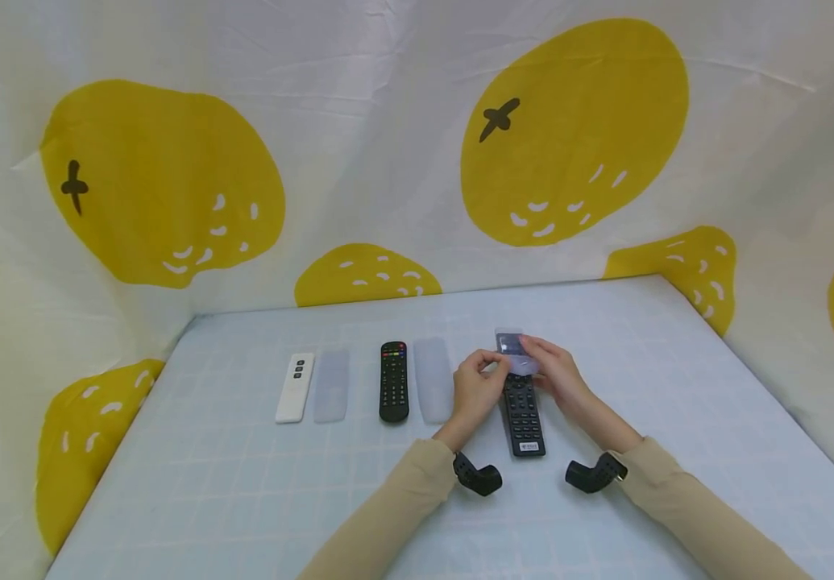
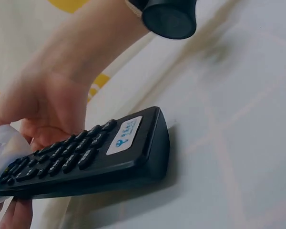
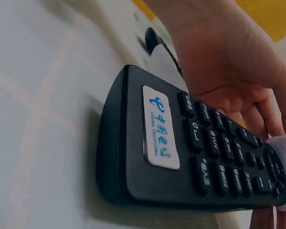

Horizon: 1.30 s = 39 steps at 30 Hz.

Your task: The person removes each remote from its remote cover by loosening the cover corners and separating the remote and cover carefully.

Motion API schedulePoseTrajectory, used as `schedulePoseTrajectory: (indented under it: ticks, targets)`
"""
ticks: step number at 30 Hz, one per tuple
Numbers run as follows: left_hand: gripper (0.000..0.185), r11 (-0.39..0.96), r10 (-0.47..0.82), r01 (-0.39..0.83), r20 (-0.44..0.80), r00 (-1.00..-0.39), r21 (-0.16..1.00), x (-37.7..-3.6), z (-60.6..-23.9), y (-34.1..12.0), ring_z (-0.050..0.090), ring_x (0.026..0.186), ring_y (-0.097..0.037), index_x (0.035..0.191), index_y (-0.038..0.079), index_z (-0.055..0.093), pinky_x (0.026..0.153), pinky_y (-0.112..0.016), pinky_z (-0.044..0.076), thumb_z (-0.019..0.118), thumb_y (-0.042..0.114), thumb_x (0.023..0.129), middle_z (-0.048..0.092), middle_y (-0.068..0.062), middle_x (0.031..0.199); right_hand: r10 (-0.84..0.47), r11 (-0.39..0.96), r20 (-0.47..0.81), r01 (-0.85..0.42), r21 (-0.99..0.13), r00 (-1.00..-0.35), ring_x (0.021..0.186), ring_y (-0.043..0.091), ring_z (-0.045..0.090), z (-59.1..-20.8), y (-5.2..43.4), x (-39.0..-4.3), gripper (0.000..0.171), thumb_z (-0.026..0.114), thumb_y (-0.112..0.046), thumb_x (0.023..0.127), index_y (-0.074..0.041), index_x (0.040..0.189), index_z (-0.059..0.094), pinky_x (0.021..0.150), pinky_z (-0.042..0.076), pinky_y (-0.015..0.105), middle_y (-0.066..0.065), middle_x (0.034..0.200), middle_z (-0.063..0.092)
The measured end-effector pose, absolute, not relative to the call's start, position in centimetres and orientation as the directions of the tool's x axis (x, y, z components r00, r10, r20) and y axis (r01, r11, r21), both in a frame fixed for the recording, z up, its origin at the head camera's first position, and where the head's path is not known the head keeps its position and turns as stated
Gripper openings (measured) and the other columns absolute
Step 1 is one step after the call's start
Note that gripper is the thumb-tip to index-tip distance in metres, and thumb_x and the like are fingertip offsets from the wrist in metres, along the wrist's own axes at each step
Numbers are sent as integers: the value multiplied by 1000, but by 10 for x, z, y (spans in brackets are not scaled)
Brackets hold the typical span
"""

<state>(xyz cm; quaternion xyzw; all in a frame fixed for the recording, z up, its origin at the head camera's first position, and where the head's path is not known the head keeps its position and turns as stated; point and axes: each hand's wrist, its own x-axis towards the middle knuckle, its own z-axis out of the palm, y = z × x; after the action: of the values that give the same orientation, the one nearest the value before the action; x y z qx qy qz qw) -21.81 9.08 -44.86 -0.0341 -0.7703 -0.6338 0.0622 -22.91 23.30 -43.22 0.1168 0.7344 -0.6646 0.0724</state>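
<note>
Remote [image 1: 522, 415] lies on the table [image 1: 678, 387], long axis running away from the person, its far end inside a clear sleeve [image 1: 512, 348] pinched by left hand [image 1: 476, 391] and right hand [image 1: 558, 374] from either side.

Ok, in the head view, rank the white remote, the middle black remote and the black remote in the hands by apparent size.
1. Black remote in the hands: looks longest, though its far end sits under a clear cover and it lies nearer the camera.
2. Middle black remote.
3. White remote: similar length to the middle one, narrower; close call.
</note>
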Motion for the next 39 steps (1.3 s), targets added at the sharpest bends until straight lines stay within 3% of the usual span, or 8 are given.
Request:
schedulePoseTrajectory:
  ticks: [4, 9, 14, 17, 22, 26, 33, 39]
  targets:
    - [12, 185, -23, 126, 132, -991, 975, -219, -450, 93, 70, 87, -13, 90, 11, 70, 73, -24, 54, 71, 22, 85, 74, -4, 101, 181, 66, -243, 259, -964, -953, 90, 2, 49, -438, 228, -238, 58, 50, -44, 97, -7, 142, 45, 75, 43, 19, 6, 128, 53]
    - [28, 82, 38, 49, 46, -998, 995, -217, -450, 97, 69, 69, -14, 109, 11, 64, 56, -26, 56, 73, 20, 85, 72, -11, 106, 317, 5, -187, 199, -980, -930, 105, 5, 47, -443, 225, -246, 50, 51, -39, 98, -4, 134, 53, 88, 36, 17, 4, 127, 56]
    - [39, 125, 67, -41, -49, -997, 991, -215, -452, 97, 69, 74, -9, 119, 10, 65, 59, -20, 54, 72, 29, 86, 74, -11, 100, 410, -18, -125, 129, -991, -903, 100, 4, 48, -442, 222, -247, 44, 53, -34, 98, -2, 127, 57, 87, 36, 17, -7, 108, 60]
    - [42, 180, 87, -37, -53, -995, 983, -214, -454, 96, 69, 80, -10, 118, 5, 66, 64, -20, 53, 72, 29, 85, 74, -11, 97, 407, -10, -115, 121, -993, -906, 90, 1, 50, -439, 220, -246, 43, 53, -35, 97, -3, 127, 57, 76, 42, 15, -14, 96, 58]
    - [36, 203, 129, -21, -48, -990, 979, -215, -454, 96, 69, 84, -10, 114, 0, 68, 71, -21, 55, 70, 24, 87, 74, -12, 98, 363, 21, -146, 165, -986, -920, 77, -2, 52, -431, 221, -248, 46, 56, -40, 95, -9, 130, 58, 60, 46, 14, -16, 95, 57]
    - [31, 206, 124, -26, -52, -991, 978, -216, -453, 96, 70, 82, -10, 110, -1, 69, 69, -22, 56, 68, 21, 88, 75, -12, 95, 322, 48, -180, 206, -977, -929, 80, -1, 55, -424, 226, -255, 50, 60, -40, 93, -8, 131, 59, 65, 48, 15, -16, 96, 60]
    - [33, 279, 72, -44, -66, -995, 959, -216, -451, 96, 71, 83, -10, 110, 2, 70, 71, -22, 56, 71, 24, 86, 75, -10, 96, 255, 12, -239, 250, -968, -937, 82, -1, 57, -417, 234, -266, 49, 61, -31, 93, 0, 131, 55, 79, 48, 18, -21, 78, 61]
    - [34, 311, 39, -47, -63, -997, 949, -211, -448, 100, 72, 87, -13, 110, 0, 70, 74, -24, 57, 73, 23, 84, 74, -12, 96, 248, 8, -238, 248, -969, -939, 79, -1, 59, -418, 238, -271, 43, 62, -25, 93, 2, 127, 58, 76, 50, 16, -22, 73, 62]
